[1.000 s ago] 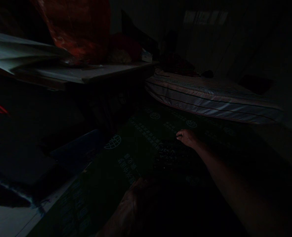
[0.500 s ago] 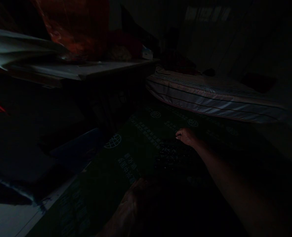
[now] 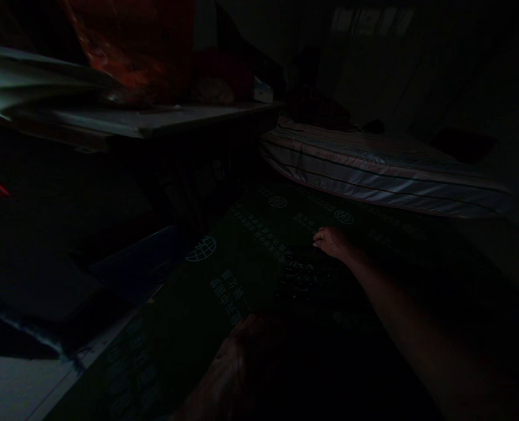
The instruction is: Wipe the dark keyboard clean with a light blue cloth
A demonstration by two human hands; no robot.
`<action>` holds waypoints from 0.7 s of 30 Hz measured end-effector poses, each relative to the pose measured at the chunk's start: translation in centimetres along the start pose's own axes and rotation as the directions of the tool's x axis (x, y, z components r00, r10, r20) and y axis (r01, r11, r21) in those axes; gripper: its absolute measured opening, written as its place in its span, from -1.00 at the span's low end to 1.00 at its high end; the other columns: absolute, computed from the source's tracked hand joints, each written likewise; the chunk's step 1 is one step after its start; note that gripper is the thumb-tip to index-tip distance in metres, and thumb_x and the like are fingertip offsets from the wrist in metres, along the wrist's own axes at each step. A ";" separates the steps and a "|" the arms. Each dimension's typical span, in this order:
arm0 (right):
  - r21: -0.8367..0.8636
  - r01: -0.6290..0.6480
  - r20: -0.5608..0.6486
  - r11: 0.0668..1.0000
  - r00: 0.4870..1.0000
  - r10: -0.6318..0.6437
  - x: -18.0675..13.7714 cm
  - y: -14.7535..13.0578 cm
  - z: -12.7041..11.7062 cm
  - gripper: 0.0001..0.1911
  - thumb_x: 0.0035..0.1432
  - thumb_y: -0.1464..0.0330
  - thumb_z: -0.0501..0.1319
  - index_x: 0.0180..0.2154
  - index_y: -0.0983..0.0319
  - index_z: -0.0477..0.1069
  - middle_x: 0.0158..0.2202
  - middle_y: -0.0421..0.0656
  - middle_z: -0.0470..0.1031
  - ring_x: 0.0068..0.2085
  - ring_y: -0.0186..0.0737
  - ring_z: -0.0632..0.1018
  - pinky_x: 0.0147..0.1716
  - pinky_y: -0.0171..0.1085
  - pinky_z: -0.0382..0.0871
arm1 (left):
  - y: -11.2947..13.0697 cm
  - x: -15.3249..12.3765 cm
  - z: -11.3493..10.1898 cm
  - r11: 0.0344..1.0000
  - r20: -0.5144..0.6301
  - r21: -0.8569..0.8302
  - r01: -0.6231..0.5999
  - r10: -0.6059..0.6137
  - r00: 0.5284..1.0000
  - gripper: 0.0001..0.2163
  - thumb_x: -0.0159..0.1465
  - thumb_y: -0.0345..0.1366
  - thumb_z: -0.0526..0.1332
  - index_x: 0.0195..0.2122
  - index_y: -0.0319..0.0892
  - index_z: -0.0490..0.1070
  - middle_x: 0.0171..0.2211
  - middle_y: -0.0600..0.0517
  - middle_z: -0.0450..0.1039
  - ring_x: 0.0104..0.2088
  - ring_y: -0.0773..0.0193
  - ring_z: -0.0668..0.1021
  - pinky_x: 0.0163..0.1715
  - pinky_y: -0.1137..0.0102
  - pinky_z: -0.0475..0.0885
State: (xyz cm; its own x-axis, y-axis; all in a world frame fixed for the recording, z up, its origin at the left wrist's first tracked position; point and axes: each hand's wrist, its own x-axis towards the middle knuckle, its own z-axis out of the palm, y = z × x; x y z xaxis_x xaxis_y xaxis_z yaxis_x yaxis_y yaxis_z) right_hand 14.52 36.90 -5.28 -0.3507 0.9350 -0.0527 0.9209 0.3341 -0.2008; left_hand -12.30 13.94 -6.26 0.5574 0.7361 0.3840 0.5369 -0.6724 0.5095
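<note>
The scene is very dark. My right hand point(image 3: 330, 242) is at the far edge of a dark pile point(image 3: 301, 278) with small glints on it, its fingers curled together. Whatever may be between those fingers is too dark to make out. Lower down, my left hand point(image 3: 244, 336) is at the near side of the pile, with its fingers lost in shadow. The pile lies on a green board point(image 3: 246, 257) printed with pale globe emblems and characters. I cannot tell what the pile's pieces are.
Behind the board lies a striped mattress point(image 3: 373, 175). At upper left, a table point(image 3: 123, 121) bears an orange bag point(image 3: 136, 52) and a small box point(image 3: 263, 91). A blue container point(image 3: 136, 257) stands below it. A bluish cord point(image 3: 26, 330) hangs at lower left.
Both hands stay almost in place. The glints on the dark pile look slightly different, and the view has shifted a little.
</note>
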 end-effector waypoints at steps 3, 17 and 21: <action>0.001 0.000 -0.018 1.000 1.000 0.000 0.0 -0.1 -0.1 -0.81 0.09 0.42 0.24 -0.25 0.19 0.59 -0.15 -0.11 0.59 -0.12 -0.21 0.55 -0.19 -0.34 0.32 | 0.0 0.0 0.0 1.000 0.004 0.003 0.005 -0.005 1.000 -0.68 0.31 -0.18 0.16 0.05 -0.17 0.33 0.05 -0.11 0.36 -0.04 0.15 0.48 -0.05 0.12 0.45; 0.220 0.171 -0.277 0.960 0.955 -0.106 -7.8 -3.2 -2.3 -0.88 0.06 0.48 0.24 -0.39 0.20 0.55 -0.21 -0.11 0.56 -0.15 -0.17 0.56 -0.12 -0.23 0.39 | 0.4 0.5 0.0 0.999 0.086 -0.026 0.031 -0.028 0.996 -0.68 0.33 -0.28 0.09 0.10 -0.08 0.34 0.05 -0.09 0.40 0.00 0.16 0.48 -0.04 0.23 0.47; 0.363 0.231 -0.311 0.903 0.943 -0.116 -13.2 -5.3 -1.1 -0.84 0.07 0.49 0.22 -0.34 0.19 0.56 -0.16 -0.10 0.57 -0.13 -0.16 0.57 -0.08 -0.17 0.43 | 0.6 0.6 0.1 0.999 0.072 -0.028 0.046 -0.044 0.996 -0.69 0.34 -0.28 0.07 0.08 -0.10 0.36 0.01 -0.09 0.42 -0.02 0.17 0.48 -0.05 0.20 0.47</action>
State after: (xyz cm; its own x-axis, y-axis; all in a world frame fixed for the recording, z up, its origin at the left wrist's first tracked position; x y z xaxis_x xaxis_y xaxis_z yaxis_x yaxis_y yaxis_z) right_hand 14.48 22.96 -2.47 -0.3850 0.8801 0.2779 0.6888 0.4744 -0.5482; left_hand -11.55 13.97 -5.80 0.5775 0.7574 0.3049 0.5438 -0.6353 0.5484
